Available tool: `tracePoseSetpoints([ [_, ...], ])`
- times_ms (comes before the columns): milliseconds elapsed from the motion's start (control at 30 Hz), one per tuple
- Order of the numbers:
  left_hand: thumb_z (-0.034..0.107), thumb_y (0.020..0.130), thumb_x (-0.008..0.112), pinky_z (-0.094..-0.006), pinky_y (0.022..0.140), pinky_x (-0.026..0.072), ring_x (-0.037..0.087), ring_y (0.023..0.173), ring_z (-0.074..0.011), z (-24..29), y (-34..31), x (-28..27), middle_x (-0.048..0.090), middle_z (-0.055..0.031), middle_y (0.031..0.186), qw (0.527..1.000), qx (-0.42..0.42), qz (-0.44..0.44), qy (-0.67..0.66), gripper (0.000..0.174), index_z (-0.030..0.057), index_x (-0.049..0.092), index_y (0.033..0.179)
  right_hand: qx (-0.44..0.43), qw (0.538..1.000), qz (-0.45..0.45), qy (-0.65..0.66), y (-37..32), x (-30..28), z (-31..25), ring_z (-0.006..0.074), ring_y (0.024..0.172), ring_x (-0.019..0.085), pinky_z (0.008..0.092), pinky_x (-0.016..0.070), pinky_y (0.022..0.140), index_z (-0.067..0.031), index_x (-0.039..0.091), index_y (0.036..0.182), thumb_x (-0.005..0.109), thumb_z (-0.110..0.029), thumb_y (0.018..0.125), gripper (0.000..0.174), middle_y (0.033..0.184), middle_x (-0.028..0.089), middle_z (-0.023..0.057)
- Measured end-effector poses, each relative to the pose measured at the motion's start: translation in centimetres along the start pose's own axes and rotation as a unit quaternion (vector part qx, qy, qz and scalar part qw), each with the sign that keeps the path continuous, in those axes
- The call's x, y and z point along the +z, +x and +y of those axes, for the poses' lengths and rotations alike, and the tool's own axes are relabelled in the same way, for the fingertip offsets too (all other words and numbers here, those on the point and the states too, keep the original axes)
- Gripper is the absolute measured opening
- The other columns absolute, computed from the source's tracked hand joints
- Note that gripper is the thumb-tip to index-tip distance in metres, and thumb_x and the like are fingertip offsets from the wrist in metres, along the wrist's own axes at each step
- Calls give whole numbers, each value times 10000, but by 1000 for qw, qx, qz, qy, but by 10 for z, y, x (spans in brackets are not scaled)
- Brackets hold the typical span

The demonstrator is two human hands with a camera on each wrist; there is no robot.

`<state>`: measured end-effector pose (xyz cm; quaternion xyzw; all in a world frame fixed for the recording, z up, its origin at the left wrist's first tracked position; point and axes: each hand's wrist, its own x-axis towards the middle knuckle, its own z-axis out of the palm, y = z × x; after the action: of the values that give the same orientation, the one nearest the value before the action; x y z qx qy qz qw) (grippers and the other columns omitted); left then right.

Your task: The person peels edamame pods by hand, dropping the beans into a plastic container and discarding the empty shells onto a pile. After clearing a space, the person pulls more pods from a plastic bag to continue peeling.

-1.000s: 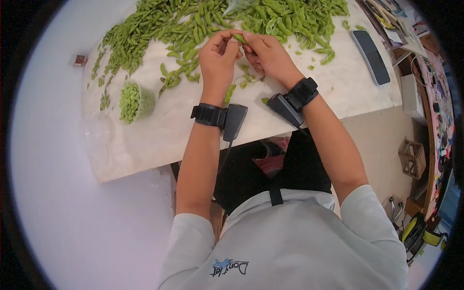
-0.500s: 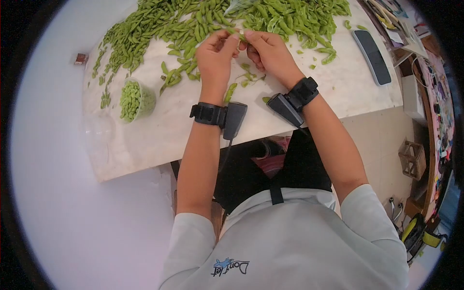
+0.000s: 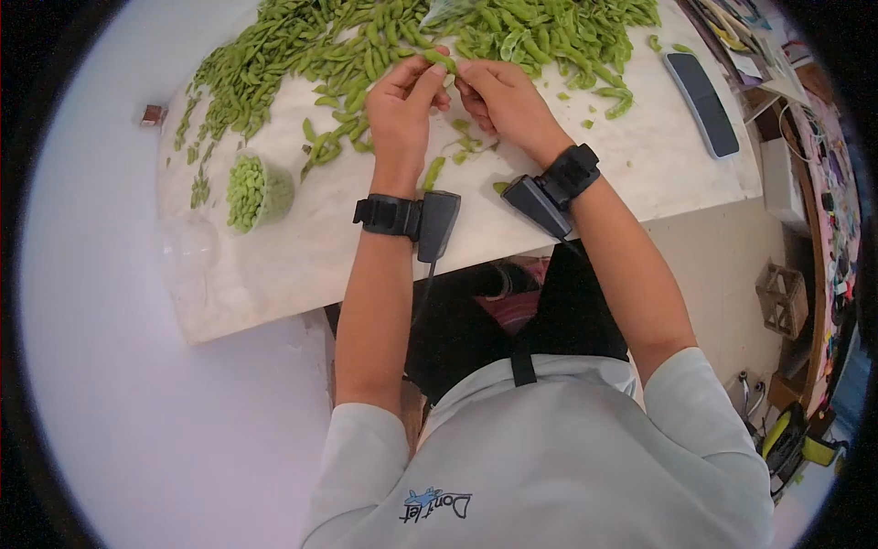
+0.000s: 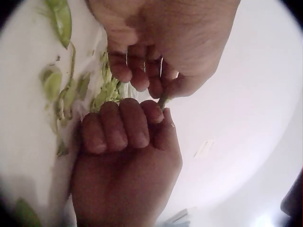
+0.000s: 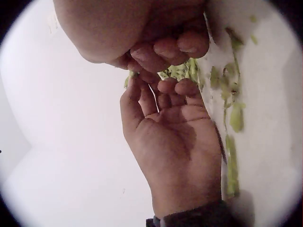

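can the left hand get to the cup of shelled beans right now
Probably yes: the cup stands on that side, only scattered pods between, though the left hand is busy pinching a pod with the right hand.

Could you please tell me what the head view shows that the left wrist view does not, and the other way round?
Only the head view shows the big pile of pods spread over the table, the cup of shelled beans and a dark flat device. Only the left wrist view shows, close up, the curled fingers of the left hand. Both views show the left hand and the right hand pinching one pod between them, above pod scraps.
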<state>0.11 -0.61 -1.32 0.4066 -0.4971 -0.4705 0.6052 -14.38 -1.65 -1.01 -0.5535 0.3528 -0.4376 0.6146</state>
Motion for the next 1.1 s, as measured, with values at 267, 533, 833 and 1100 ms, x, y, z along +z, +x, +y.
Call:
tracePoseSetpoints([
  [267,109,884,579,-217,569,384,514,605,-94,3,-1,3,580,-33,710,1000,-23,-3,11,158,-26,618,957,-1,1000,1,-5,0,-2,1,78,455,378,255,300,429,-47,481,655,430,-343,952,423,538,426,-22],
  [533,129,892,538,-231,604,399,514,646,-95,-1,0,-2,571,-30,721,999,-39,-24,17,212,-33,609,1007,-11,999,6,-45,-2,-2,0,83,472,384,258,313,450,-40,490,656,439,-362,949,439,543,437,-24],
  [833,127,896,540,-234,601,397,506,632,-105,-1,-1,-5,564,-35,710,999,-35,-36,16,227,-40,611,1032,-18,1000,6,-23,1,-1,3,80,478,371,261,304,449,-42,493,668,448,-366,949,432,552,436,-32],
  [1100,120,891,568,-239,595,396,512,632,-110,-1,0,-3,564,-40,701,999,-36,-29,10,171,-32,604,962,-26,999,4,-26,1,-2,3,86,474,363,267,303,451,-42,485,653,441,-360,955,441,536,420,-27],
])
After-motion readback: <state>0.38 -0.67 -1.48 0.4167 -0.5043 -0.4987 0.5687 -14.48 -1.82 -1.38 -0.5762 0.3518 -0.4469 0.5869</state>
